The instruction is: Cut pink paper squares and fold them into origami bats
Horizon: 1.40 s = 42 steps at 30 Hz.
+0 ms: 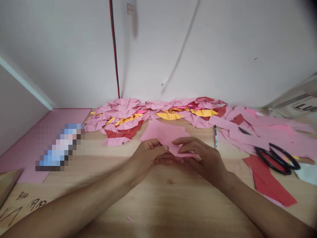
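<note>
Two hands, one pen, one scissors (black-handled).

The pale wooden surface looks smooth and matt, with faint grain and a few black ink scribbles at its near left corner. The thin pink paper sheet in the middle is matt and holds sharp creases. Along the far edge, the heap of folded pink, yellow and red paper figures is the same flat, non-shiny stuff. By the right edge, the black-handled scissors have glossy plastic loops and lie partly on matt red paper strips. The slim white pen looks like smooth plastic. The big pink paper sheet at the left edge is matt too.
</note>
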Motion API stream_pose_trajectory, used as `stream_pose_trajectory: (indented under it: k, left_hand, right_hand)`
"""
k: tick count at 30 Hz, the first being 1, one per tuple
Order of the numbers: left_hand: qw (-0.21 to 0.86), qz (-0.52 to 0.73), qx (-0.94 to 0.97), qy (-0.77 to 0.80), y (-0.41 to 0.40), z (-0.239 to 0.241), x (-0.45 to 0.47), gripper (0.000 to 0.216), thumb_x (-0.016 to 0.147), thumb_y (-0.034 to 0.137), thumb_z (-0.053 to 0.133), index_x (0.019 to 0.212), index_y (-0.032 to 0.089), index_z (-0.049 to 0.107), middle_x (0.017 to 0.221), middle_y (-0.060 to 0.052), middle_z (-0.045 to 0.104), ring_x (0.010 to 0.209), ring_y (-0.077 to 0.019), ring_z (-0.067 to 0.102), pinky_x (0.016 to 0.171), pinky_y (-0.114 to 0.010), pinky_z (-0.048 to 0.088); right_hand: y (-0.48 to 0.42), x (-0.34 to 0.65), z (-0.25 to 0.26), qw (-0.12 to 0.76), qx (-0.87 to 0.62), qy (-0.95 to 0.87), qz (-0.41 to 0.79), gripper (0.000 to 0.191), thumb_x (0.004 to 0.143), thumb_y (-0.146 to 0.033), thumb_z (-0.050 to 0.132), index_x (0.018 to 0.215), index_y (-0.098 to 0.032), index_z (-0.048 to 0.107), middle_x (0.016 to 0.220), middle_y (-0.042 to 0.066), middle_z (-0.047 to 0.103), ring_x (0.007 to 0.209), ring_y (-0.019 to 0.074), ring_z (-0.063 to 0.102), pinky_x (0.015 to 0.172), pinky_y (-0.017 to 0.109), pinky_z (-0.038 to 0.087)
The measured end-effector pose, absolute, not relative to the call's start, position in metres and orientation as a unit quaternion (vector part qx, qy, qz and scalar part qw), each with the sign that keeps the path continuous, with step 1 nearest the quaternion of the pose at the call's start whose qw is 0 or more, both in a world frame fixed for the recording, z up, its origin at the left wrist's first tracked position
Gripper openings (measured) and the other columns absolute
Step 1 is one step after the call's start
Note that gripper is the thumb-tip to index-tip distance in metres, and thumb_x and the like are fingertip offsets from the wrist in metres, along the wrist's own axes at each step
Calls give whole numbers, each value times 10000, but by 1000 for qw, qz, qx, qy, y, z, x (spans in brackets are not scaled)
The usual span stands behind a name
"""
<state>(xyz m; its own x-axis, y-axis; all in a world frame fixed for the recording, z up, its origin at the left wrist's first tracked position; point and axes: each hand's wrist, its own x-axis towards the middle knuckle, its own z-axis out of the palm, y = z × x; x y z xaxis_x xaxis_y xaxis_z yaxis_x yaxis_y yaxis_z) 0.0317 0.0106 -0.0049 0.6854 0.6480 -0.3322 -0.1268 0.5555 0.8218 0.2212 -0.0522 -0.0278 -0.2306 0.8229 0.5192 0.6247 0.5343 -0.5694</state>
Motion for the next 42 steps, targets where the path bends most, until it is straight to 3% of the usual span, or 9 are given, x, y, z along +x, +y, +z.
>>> stream_pose_trajectory:
  k: [5,12,16,27,32,42]
  left_hand:
    - [832,271,372,311,3,-2,35,112,790,159,646,706,131,578,682,-11,688,718,-152,691,785,-297,519]
    - [825,288,363,325,-13,3,35,82,792,166,637,853,112,649,878,-85,726,840,-189,697,803,-306,522]
    - [825,312,320,346,-21,-2,37,73,777,163,638,837,123,624,837,-78,726,797,-180,703,742,-275,524]
    - [825,364,300,312,-28,-7,32,99,776,158,645,858,103,646,844,-86,724,800,-178,696,768,-277,520]
    - [815,365,328,308,-26,-9,32,86,812,164,624,881,119,649,911,-72,720,883,-181,685,862,-306,502]
    - [791,336,393,326,-28,-9,32,168,849,227,595,984,147,654,992,-74,716,937,-197,670,886,-333,499]
  right_hand:
    - [-52,220,-26,418,-458,-777,105,143,849,-125,594,957,-218,577,1102,64,593,1013,145,589,832,261,504]
    - [-55,214,-25,468,-467,-734,154,79,854,-145,594,862,-223,586,996,35,615,923,137,603,780,259,493]
    - [-57,212,-27,453,-499,-714,189,61,868,-185,572,843,-236,594,969,28,624,896,143,609,742,258,490]
    - [-56,207,-29,456,-508,-696,222,61,854,-281,593,817,-242,623,927,47,625,864,182,605,721,298,486]
    - [-54,203,-26,480,-505,-665,269,55,844,-271,612,813,-225,618,872,38,618,824,167,591,712,282,478]
    - [-55,203,-23,484,-521,-609,352,103,840,-293,608,789,-206,628,870,37,608,802,159,581,701,275,472]
